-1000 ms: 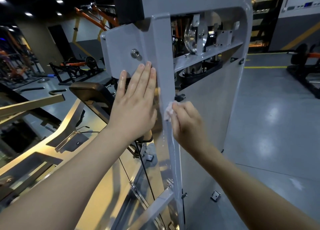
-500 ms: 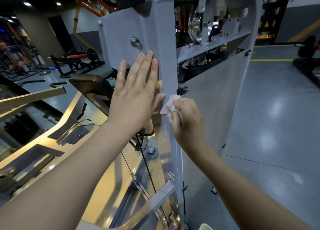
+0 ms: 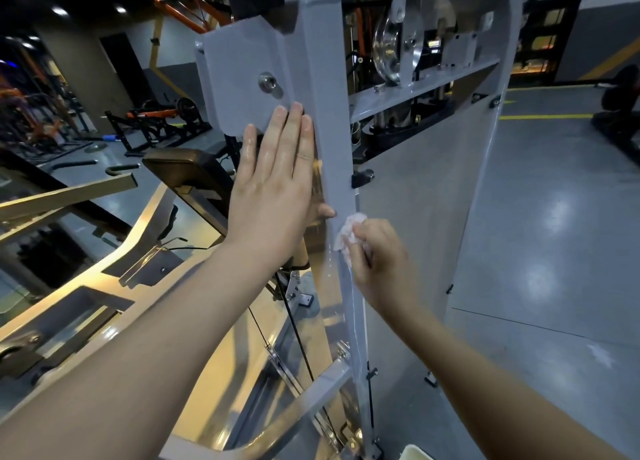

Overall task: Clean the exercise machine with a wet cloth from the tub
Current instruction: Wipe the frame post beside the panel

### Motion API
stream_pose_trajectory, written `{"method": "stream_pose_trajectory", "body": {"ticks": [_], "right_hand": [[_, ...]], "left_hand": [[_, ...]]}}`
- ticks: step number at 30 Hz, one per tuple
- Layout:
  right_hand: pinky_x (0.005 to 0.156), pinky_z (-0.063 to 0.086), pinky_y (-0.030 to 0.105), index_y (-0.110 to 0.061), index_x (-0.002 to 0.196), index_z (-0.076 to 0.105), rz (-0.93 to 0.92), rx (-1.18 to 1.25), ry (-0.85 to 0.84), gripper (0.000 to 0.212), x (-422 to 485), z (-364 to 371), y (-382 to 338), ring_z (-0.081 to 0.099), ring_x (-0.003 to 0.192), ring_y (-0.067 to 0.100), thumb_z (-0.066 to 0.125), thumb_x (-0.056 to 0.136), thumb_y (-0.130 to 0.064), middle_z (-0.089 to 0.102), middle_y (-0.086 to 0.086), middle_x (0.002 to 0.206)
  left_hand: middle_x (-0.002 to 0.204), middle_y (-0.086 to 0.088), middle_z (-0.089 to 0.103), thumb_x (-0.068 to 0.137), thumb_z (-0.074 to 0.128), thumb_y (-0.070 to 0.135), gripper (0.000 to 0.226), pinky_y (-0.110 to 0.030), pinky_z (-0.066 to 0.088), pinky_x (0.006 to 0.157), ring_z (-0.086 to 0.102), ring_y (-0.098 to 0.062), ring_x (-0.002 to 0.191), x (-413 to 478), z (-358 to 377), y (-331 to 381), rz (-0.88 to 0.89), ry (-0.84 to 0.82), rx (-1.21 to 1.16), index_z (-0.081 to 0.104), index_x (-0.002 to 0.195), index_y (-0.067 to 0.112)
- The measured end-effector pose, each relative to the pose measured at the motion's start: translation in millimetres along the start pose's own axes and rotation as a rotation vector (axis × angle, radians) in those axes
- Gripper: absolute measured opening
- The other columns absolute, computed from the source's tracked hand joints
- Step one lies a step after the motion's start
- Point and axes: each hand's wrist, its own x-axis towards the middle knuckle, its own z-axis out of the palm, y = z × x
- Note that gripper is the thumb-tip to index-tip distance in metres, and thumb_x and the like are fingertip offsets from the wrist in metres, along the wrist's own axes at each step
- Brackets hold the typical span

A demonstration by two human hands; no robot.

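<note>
A grey exercise machine (image 3: 325,89) stands right in front of me, with an upright post running down the middle of the view. My left hand (image 3: 273,189) lies flat with straight, wet fingers against the post and the grey side plate (image 3: 239,78). My right hand (image 3: 379,262) grips a small crumpled white cloth (image 3: 349,232) and presses it on the post just below the left thumb. A wet streak runs down the post under the cloth. A pale tub rim (image 3: 414,452) peeks in at the bottom edge.
A black seat pad (image 3: 187,175) and a yellow-lit frame arm (image 3: 86,286) sit to the left. Pulleys (image 3: 388,51) and a crossbar fill the machine's top. Shiny grey floor (image 3: 554,217) with a yellow line spreads right; other gym machines (image 3: 156,120) stand far left.
My right hand has slid the cloth a little down the post. The camera has come closer, and my left hand has stayed flat on the frame.
</note>
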Motion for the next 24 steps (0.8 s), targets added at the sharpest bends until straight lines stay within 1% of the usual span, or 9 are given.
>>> {"method": "stream_pose_trajectory", "body": {"ticks": [1,3,6,9,11,14,17,21,24], "right_hand": [[0.070,0.032,0.010,-0.013,0.085,0.053,-0.013,0.011,-0.030,0.024,-9.5,0.0,2.7,0.038,0.079,-0.003,0.061,0.089,0.009,0.036,-0.022,0.090],[0.074,0.037,0.008,-0.015,0.085,0.056,-0.013,0.010,-0.100,0.023,-8.1,-3.0,4.6,0.043,0.084,-0.009,0.060,0.090,0.008,0.037,-0.024,0.088],[0.073,0.035,0.004,-0.008,0.086,0.059,0.005,0.012,-0.016,0.014,22.3,-8.0,-5.6,0.040,0.077,-0.003,0.063,0.090,0.005,0.043,-0.017,0.084],[0.071,0.033,0.006,-0.012,0.087,0.054,-0.007,0.034,0.077,0.019,29.1,-4.8,-11.5,0.036,0.078,0.003,0.062,0.091,0.005,0.040,-0.018,0.089],[0.071,0.033,0.011,-0.018,0.087,0.049,-0.012,0.037,0.027,0.027,3.7,1.5,-3.5,0.039,0.079,0.002,0.060,0.093,0.006,0.037,-0.022,0.092],[0.070,0.033,0.011,-0.012,0.086,0.052,-0.016,0.024,-0.127,0.023,-34.6,5.5,15.9,0.045,0.084,-0.003,0.059,0.092,0.009,0.049,-0.016,0.093],[0.070,0.037,0.011,-0.008,0.083,0.056,0.021,0.005,-0.160,0.018,-12.4,1.5,11.5,0.042,0.079,-0.001,0.060,0.092,0.006,0.049,-0.018,0.085],[0.071,0.036,0.007,-0.011,0.084,0.053,0.047,0.022,0.037,0.017,21.8,-0.3,-9.0,0.038,0.078,0.003,0.059,0.094,0.002,0.047,-0.009,0.084],[0.073,0.038,0.017,-0.018,0.083,0.049,0.019,0.046,-0.027,0.027,-10.2,6.6,-0.4,0.044,0.082,0.006,0.054,0.098,0.003,0.054,-0.009,0.087]], "left_hand": [[0.170,-0.019,0.005,0.082,0.018,0.091,0.121,-0.049,-0.013,0.124,0.001,-0.032,0.158,1.5,0.9,0.2,-0.008,-0.011,-0.017,0.005,0.161,-0.001],[0.170,-0.020,0.007,0.081,0.019,0.092,0.124,-0.048,-0.014,0.124,0.003,-0.033,0.158,3.5,3.8,1.0,-0.015,0.000,-0.040,0.006,0.160,-0.002],[0.170,-0.020,0.002,0.083,0.042,0.085,0.123,-0.047,-0.017,0.123,-0.001,-0.033,0.158,2.3,4.8,3.9,-0.009,-0.016,-0.013,0.001,0.160,-0.001],[0.170,-0.019,-0.004,0.079,0.059,0.073,0.125,-0.049,-0.015,0.123,-0.005,-0.033,0.158,-0.1,4.6,7.1,-0.017,-0.014,0.023,-0.003,0.160,-0.001],[0.170,-0.019,-0.006,0.081,0.050,0.077,0.124,-0.050,-0.013,0.123,-0.007,-0.032,0.158,-0.3,5.5,7.2,-0.017,-0.017,0.014,-0.005,0.160,0.000],[0.170,-0.019,-0.005,0.083,0.024,0.087,0.120,-0.050,-0.015,0.124,-0.007,-0.032,0.158,2.6,6.7,4.5,-0.035,-0.026,-0.021,-0.005,0.160,0.000],[0.170,-0.020,-0.006,0.079,0.017,0.087,0.121,-0.047,-0.022,0.122,-0.008,-0.032,0.157,3.9,6.0,6.1,-0.049,-0.025,-0.029,-0.007,0.160,0.000],[0.169,-0.021,-0.007,0.080,0.054,0.072,0.125,-0.049,-0.017,0.122,-0.008,-0.034,0.157,0.0,6.5,10.5,-0.035,-0.013,0.025,-0.010,0.159,-0.002],[0.170,-0.021,-0.003,0.084,0.066,0.062,0.122,-0.050,-0.009,0.125,-0.005,-0.035,0.158,-6.4,5.0,15.4,-0.040,0.014,0.005,-0.006,0.159,-0.001]]}}
